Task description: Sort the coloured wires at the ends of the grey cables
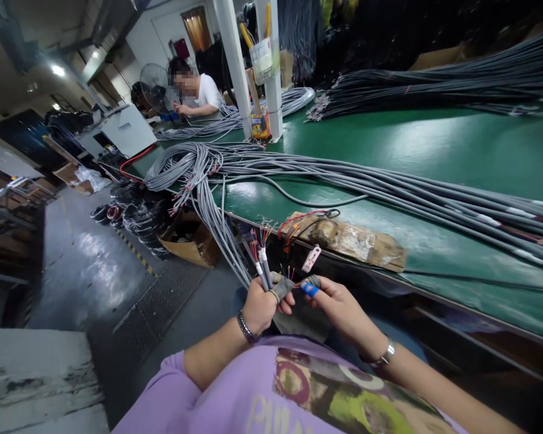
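My left hand (263, 305) is closed around grey cables (265, 272), whose upper ends fan out into thin coloured wires (254, 244). Grey coverings wrap some of its fingertips. Close by on the right, my right hand (330, 296) pinches at thin reddish wires (297, 284) that run from the left fingertips. A blue wrap (309, 289) sits on one right finger and a grey covering on another. Exactly which wire ends lie between the right fingertips is hidden. Both hands are in front of the green table's edge, above my lap.
On the green table (434, 144) lie long grey cables (326, 172) and a coil (172, 166) hanging over the edge. A taped board (357, 241) lies at the front edge, beside a pink tag (312, 258). Black cables (416, 87), a post (235, 66) and a seated person (203, 93) are farther back.
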### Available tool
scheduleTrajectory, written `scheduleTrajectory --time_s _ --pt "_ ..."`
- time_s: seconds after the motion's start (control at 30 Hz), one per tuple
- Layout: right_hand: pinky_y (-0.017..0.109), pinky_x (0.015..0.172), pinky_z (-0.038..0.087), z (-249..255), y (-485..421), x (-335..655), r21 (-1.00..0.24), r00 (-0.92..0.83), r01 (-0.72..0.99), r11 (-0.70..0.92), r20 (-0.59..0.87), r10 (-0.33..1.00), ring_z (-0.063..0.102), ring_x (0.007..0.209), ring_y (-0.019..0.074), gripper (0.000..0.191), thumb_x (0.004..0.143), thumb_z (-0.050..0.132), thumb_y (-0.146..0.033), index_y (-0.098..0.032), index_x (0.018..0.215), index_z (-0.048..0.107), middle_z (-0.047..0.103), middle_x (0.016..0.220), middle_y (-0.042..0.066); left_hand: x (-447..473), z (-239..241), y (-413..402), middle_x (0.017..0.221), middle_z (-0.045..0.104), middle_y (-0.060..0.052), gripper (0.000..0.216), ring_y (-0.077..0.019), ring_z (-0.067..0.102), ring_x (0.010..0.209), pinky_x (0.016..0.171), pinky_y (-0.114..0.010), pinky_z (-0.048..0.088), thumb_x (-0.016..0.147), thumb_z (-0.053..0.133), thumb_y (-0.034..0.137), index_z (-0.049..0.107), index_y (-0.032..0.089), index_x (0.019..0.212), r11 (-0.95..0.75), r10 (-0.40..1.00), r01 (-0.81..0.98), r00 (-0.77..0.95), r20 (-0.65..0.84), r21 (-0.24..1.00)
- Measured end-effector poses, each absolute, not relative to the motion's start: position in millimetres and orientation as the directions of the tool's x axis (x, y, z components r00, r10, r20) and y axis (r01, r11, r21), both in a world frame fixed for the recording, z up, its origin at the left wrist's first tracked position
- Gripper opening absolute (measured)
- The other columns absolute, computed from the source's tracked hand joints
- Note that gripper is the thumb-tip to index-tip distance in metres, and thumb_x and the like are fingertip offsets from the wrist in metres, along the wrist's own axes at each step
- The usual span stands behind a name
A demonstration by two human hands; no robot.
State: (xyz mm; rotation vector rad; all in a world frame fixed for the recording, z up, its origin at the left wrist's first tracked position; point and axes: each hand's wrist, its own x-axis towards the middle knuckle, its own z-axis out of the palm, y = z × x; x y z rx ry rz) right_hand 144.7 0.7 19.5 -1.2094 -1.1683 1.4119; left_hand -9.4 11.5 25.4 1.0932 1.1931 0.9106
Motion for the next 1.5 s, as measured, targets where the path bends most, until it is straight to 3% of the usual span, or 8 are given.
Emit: scheduleTrajectory --time_s 0.13,0.37,0.67,0.87,1.03,1.2,1.37,1.5 --pt "0.026 0.053 0.038 26.5 7.8 142.1 -0.98 -0.124 -0.09 -0.175 -0.163 0.979 0.045 0.056 0.0125 0.043 0.065 0.07 -0.059 -0.018 0.077 0.061 0.057 0.064 0.0 -11.0 24.6 9.4 0.051 0.058 -0.001 0.042 -0.0073 0.05 0.037 0.037 -0.019 0.031 0.072 0.066 0.053 0.056 0.013 0.062 0.259 0.949 0.03 0.18 -0.26 0.965" --pt "0.026 0.053 0.033 19.7 9.1 137.4 -0.955 -0.226 -0.164 -0.246 -0.207 0.952 0.044 0.052 0.0114 0.04 0.066 0.072 -0.055 -0.017 0.07 0.059 0.056 0.054 -0.002 -14.5 20.6 3.5 0.053 0.06 -0.001 0.041 -0.0078 0.052 0.04 0.041 -0.018 0.035 0.074 0.065 0.052 0.056 0.013 0.062 0.226 0.935 0.139 0.245 -0.255 0.964" --pt "0.027 0.054 0.036 10.9 2.8 132.8 -0.949 -0.133 -0.21 -0.237 -0.213 0.968 0.047 0.054 0.0129 0.035 0.069 0.07 -0.052 -0.019 0.071 0.059 0.058 0.06 0.0 -12.7 14.7 4.1 0.052 0.059 -0.002 0.043 -0.0077 0.052 0.04 0.039 -0.018 0.035 0.075 0.063 0.053 0.057 0.014 0.059 0.236 0.957 0.077 0.155 -0.246 0.969" --pt "0.025 0.052 0.033 14.7 2.7 130.7 -0.91 -0.127 -0.284 -0.301 -0.276 0.953 0.042 0.05 0.0097 0.037 0.066 0.073 -0.05 -0.018 0.065 0.055 0.05 0.052 -0.004 -14.4 17.2 5.0 0.05 0.057 0.0 0.042 -0.0072 0.049 0.037 0.037 -0.019 0.034 0.073 0.066 0.052 0.055 0.014 0.06 0.238 0.952 0.048 0.187 -0.243 0.97" --pt "0.025 0.054 0.033 16.3 3.0 132.7 -0.923 -0.233 -0.25 -0.291 -0.234 0.944 0.047 0.054 0.0112 0.033 0.072 0.07 -0.049 -0.017 0.074 0.06 0.058 0.056 -0.002 -15.3 16.9 3.6 0.051 0.057 0.0 0.042 -0.0077 0.051 0.038 0.038 -0.019 0.035 0.072 0.067 0.053 0.055 0.014 0.061 0.239 0.942 0.08 0.224 -0.251 0.968" --pt "0.026 0.054 0.035 10.2 2.2 131.7 -0.938 -0.132 -0.241 -0.249 -0.222 0.966 0.047 0.054 0.0115 0.035 0.069 0.072 -0.05 -0.017 0.071 0.06 0.058 0.059 -0.002 -13.6 14.7 2.1 0.051 0.058 -0.001 0.044 -0.0076 0.051 0.038 0.038 -0.018 0.035 0.073 0.066 0.054 0.055 0.013 0.06 0.241 0.948 0.079 0.195 -0.252 0.967" --pt "0.025 0.052 0.036 10.1 -0.7 124.5 -0.89 -0.09 -0.364 -0.273 -0.258 0.962 0.045 0.052 0.0103 0.033 0.065 0.077 -0.045 -0.018 0.068 0.059 0.055 0.056 -0.003 -11.8 11.0 1.7 0.051 0.059 -0.001 0.045 -0.0073 0.051 0.038 0.039 -0.018 0.035 0.075 0.064 0.055 0.057 0.013 0.061 0.201 0.971 0.038 0.126 -0.204 0.979" --pt "0.022 0.05 0.037 11.7 2.9 126.7 -0.775 -0.054 -0.54 -0.329 -0.359 0.932 0.041 0.049 0.0075 0.029 0.061 0.08 -0.035 -0.018 0.061 0.056 0.047 0.051 -0.006 -12.5 10.7 2.4 0.05 0.057 0.0 0.042 -0.0072 0.049 0.036 0.037 -0.018 0.035 0.073 0.067 0.053 0.057 0.013 0.063 0.213 0.97 -0.016 0.127 -0.21 0.977"
